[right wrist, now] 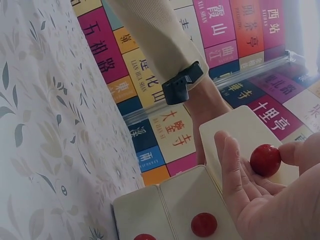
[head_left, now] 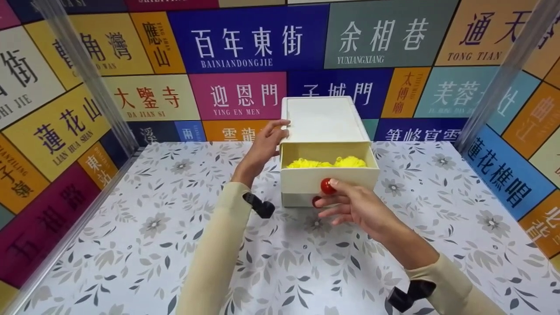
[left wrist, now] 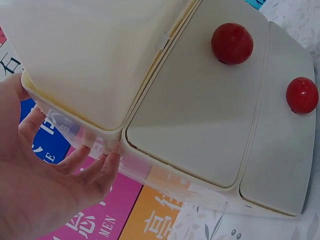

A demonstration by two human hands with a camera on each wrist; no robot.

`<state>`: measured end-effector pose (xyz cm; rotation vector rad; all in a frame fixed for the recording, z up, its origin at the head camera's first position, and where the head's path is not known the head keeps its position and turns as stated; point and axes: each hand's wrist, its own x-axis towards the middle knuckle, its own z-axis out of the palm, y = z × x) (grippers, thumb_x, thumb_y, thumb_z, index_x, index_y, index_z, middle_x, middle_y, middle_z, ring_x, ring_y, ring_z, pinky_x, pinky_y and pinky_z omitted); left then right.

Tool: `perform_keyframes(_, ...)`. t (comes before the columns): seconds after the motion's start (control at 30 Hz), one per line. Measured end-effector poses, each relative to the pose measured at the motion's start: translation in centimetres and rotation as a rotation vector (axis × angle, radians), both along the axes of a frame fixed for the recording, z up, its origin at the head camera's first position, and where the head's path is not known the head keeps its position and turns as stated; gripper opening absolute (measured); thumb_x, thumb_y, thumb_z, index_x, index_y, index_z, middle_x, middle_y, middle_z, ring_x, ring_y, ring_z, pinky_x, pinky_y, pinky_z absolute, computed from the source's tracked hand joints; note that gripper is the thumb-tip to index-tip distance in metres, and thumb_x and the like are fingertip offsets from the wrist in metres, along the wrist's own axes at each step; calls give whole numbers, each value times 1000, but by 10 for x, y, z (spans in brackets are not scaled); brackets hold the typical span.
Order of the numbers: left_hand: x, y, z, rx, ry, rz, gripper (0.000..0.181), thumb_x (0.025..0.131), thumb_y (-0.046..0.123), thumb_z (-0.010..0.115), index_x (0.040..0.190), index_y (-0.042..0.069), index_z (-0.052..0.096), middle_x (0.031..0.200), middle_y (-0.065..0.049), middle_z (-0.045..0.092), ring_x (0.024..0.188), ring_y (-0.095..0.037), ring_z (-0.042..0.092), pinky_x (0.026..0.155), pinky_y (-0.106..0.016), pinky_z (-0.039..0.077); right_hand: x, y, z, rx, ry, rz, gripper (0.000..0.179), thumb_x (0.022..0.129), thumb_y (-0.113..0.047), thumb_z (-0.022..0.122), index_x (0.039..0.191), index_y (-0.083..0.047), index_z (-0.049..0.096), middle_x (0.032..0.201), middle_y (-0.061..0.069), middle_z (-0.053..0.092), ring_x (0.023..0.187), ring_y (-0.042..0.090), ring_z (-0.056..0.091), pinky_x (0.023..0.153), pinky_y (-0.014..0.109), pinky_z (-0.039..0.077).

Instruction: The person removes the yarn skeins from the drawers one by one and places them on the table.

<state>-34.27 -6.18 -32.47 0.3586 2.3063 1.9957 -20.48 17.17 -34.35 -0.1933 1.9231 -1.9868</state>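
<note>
We pinched the red knob [head_left: 327, 186] of the open drawer [head_left: 299, 180] in our right hand [head_left: 363, 208], our left hand [head_left: 264, 148] spread against the white box [head_left: 323, 119].

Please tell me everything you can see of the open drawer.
The open drawer is cream-white, apparently smooth plastic, with a flat front and glossy round red knob. It sits roughly level, pulled partway from the white cabinet, above a lower front. Fluffy yellow material lies inside; the right hand touches the knob.
</note>
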Motion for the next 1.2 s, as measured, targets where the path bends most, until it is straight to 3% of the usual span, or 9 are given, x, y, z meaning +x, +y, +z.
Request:
perform_keyframes(0.7, 3, -2, -1, -3, 14, -30, 39, 103, 35, 52, 140, 26, 51, 143, -8, 53, 130, -22, 51, 112, -52, 41, 24, 4, 1, 54, -5, 44, 52, 103, -44, 50, 129, 1, 56, 104, 3, 77, 88, 18, 75, 69, 28, 60)
perform_keyframes(1.2, 3, -1, 2, 4, 20, -45, 42, 104, 30, 50, 146, 24, 48, 142, -12, 54, 126, -24, 55, 111, -51, 43, 45, 6, -5, 57, -10, 87, 45, 104, -40, 50, 123, -2, 63, 104, 5, 77, 87, 20, 76, 66, 28, 59)
